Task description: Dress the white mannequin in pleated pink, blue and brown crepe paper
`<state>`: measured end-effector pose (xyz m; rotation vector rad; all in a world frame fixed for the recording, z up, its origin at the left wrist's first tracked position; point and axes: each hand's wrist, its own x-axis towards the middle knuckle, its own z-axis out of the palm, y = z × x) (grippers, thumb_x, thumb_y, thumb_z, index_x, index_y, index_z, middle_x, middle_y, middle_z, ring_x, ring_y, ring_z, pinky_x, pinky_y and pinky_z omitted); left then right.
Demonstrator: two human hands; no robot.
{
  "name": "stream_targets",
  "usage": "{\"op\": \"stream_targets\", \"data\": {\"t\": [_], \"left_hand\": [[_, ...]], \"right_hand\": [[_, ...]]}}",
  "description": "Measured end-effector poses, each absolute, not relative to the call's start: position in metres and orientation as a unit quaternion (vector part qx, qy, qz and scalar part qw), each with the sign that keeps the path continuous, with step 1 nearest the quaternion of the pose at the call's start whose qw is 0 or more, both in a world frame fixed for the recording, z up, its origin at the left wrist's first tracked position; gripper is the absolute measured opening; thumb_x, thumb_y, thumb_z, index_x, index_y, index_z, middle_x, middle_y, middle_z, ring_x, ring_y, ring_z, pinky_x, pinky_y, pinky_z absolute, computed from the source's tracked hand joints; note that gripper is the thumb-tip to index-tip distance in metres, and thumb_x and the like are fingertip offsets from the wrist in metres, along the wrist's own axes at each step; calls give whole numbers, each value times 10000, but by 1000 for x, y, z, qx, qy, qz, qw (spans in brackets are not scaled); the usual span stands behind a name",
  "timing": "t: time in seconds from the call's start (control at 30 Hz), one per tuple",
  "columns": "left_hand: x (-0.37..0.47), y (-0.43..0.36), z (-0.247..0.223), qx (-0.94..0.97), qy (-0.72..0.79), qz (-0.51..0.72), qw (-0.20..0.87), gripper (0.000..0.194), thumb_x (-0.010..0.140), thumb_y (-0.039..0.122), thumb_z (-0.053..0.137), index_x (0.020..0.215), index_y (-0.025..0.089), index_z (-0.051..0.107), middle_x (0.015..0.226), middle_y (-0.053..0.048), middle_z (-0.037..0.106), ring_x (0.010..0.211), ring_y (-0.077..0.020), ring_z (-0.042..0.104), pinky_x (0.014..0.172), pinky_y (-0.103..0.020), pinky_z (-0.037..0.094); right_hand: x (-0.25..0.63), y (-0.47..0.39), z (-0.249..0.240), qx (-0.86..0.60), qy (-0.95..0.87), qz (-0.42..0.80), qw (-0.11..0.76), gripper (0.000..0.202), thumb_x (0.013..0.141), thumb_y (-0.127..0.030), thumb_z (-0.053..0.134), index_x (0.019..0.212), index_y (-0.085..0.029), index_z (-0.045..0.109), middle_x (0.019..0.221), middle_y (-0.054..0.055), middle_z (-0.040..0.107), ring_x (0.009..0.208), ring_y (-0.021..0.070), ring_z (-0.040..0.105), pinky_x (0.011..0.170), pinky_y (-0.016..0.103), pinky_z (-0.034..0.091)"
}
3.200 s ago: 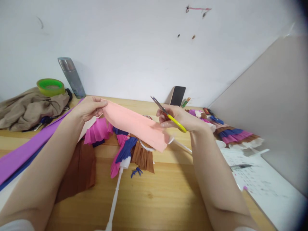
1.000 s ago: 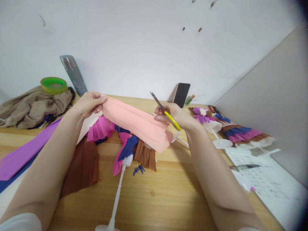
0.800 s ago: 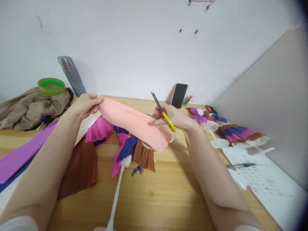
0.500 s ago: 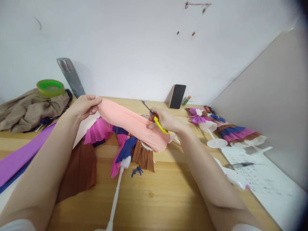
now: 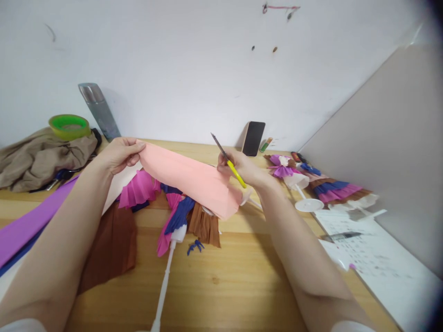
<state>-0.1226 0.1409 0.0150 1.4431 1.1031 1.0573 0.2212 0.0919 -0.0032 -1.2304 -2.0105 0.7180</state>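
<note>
My left hand (image 5: 122, 154) pinches the upper left end of a folded strip of salmon-pink crepe paper (image 5: 190, 177), which slants down to the right above the table. In my right hand (image 5: 238, 166) is a pair of yellow-handled scissors (image 5: 223, 152), dark blades pointing up and left, with my fingertips by the strip's upper edge. Whether they also touch the paper I cannot tell. Beneath the strip lie magenta pleated paper (image 5: 140, 190), blue paper (image 5: 180, 214) on a white stick (image 5: 164, 281), and pleated brown paper (image 5: 206, 228). Small blue scraps (image 5: 195, 246) rest nearby.
At the left are a brown cloth (image 5: 34, 159), a green tape roll (image 5: 69, 127) and a leaning flask (image 5: 98, 110). A phone (image 5: 254, 138) leans on the wall. Paper-dressed white stands (image 5: 308, 204), a craft knife (image 5: 342, 236) and a whiteboard (image 5: 374, 267) occupy the right.
The scissors have turned more upright and lifted away from the paper strip. My right hand has shifted slightly right, while my left hand keeps its pinch. The view has moved a little.
</note>
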Motion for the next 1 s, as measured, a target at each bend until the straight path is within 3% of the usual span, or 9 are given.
{"op": "stream_targets", "data": {"t": [0.27,0.73,0.8,0.87,0.9,0.93,1.0], "left_hand": [[-122,142,14,586,458,438,505,220,632,275,789,578,138,625,396,37,449,330,-33,337,325,-171,218],[-117,134,19,621,483,400,470,203,683,309,719,589,156,624,364,40,420,327,-56,306,342,-200,190],[-120,136,20,640,512,391,418,195,676,338,721,669,152,662,428,16,494,364,-83,373,362,-211,247],[-120,137,21,686,548,388,281,281,657,354,744,841,145,713,649,-58,664,534,-154,558,484,-244,418],[-118,137,21,718,546,385,195,357,659,363,750,941,146,720,830,-101,721,705,-206,637,634,-290,498],[-114,136,22,753,526,378,119,418,667,375,751,1020,153,716,1015,-130,726,904,-255,656,817,-349,509],[-103,131,22,827,438,347,57,438,729,410,705,1093,165,706,1250,-149,663,1212,-308,556,1091,-449,350]], "right_hand": [[212,89,-4,-479,-746,329,325,320,581,-278,693,804,-203,477,700,-30,517,636,140,483,575,273,386],[220,89,0,-452,-778,277,337,103,682,-258,592,729,-188,533,663,-17,504,619,126,430,586,262,343],[220,88,1,-445,-781,277,339,116,690,-279,591,726,-189,526,669,-15,505,620,127,429,591,265,346],[218,86,3,-441,-786,276,334,130,694,-294,593,724,-189,521,676,-12,508,624,128,434,595,266,350],[218,85,4,-439,-790,276,329,135,693,-297,595,724,-189,520,679,-11,511,626,129,437,596,266,350],[217,84,5,-437,-793,276,322,136,694,-296,597,726,-189,520,684,-10,517,631,129,443,598,265,352],[214,81,7,-433,-799,279,310,135,696,-289,604,736,-188,524,698,-8,529,643,132,458,604,265,359]]}}
